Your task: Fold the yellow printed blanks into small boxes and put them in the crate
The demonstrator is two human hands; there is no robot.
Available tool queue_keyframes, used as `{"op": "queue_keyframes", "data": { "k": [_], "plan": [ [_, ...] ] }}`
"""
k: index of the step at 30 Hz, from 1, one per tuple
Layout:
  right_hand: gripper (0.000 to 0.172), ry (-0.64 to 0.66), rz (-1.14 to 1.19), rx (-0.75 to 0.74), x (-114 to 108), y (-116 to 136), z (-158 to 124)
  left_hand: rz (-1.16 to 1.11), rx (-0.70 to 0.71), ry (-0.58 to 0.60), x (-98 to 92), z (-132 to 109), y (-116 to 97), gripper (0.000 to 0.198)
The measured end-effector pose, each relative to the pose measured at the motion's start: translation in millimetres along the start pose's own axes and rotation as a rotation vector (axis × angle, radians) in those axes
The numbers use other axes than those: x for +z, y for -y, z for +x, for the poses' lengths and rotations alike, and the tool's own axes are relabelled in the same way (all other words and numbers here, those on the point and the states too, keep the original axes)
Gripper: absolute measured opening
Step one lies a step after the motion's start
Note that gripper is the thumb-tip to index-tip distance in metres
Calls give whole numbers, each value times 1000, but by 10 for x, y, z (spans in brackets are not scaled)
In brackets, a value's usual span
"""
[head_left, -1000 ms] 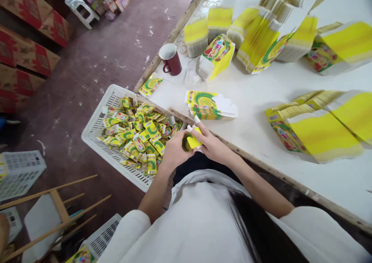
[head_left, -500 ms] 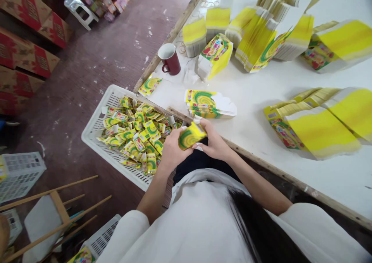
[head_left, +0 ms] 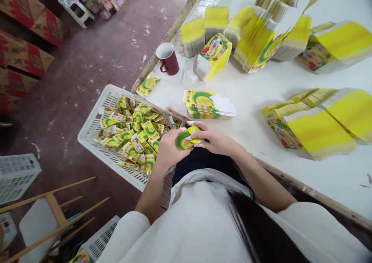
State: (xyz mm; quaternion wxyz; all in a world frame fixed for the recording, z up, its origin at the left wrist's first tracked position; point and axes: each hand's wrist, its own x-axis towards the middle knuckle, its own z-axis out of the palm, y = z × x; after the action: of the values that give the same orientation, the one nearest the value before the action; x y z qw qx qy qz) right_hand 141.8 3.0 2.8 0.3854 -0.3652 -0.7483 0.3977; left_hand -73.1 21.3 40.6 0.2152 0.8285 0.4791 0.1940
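A small yellow and green carton is held between my two hands, over my lap at the table's edge. My left hand is wrapped round its left end. At its right end, the fingers of my right hand press on the yellow end. Just beyond my hands, a stack of flattened cartons with white flaps lies on the table. To the left, a white plastic basket holds many small yellow cartons heaped together.
A dark red mug stands near the table's wooden edge, by a flat yellow carton. Bundles of flat yellow cartons spread over the white table. Left on the floor are a wooden chair, brown-red boxes and a stool.
My right hand's fingers have moved from beside the carton's end to over it, pressing on it. The carton has shifted slightly left and down. The view has turned a little.
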Motion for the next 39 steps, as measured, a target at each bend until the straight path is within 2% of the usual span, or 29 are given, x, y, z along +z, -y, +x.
{"op": "queue_keyframes", "data": {
  "k": [3, 9, 14, 17, 19, 21, 23, 25, 28, 31, 34, 37, 39],
  "plan": [
    [29, 57, 33, 11, -61, -9, -49, 13, 18, 2, -8, 23, -29, 55],
    [37, -114, 47, 139, 157, 12, -53, 91, -18, -39, 33, 29, -105, 51],
    [55, -179, 58, 122, 253, 46, -45, 101, -5, -68, 82, 25, -135, 53],
    [64, -200, 33, 133, 276, 74, -4, 70, -34, -75, 96, 4, -53, 56],
    [72, -234, -2, 129, 218, 68, 44, 59, -131, -119, 48, -45, 96, 57],
    [61, -353, -84, 168, 70, 18, 106, 123, -306, -207, -48, -127, 306, 61],
    [37, -527, -227, 275, -131, -88, 174, 262, -476, -283, -154, -226, 518, 83],
    [28, -639, -398, 401, -307, -236, 241, 305, -532, -302, -213, -309, 661, 91],
    [31, -637, -530, 498, -411, -466, 327, 172, -430, -250, -142, -345, 667, 75],
    [28, -595, -552, 501, -377, -597, 383, -47, -330, -153, 67, -273, 482, 56],
    [23, -562, -581, 478, -351, -566, 411, -287, -302, -67, 289, -167, 274, 48],
    [16, -549, -530, 476, -319, -385, 389, -601, -310, 23, 453, -64, 141, 65],
    [23, -518, -420, 502, -234, -219, 329, -806, -324, 0, 517, 7, 78, 84]
  ]
}}
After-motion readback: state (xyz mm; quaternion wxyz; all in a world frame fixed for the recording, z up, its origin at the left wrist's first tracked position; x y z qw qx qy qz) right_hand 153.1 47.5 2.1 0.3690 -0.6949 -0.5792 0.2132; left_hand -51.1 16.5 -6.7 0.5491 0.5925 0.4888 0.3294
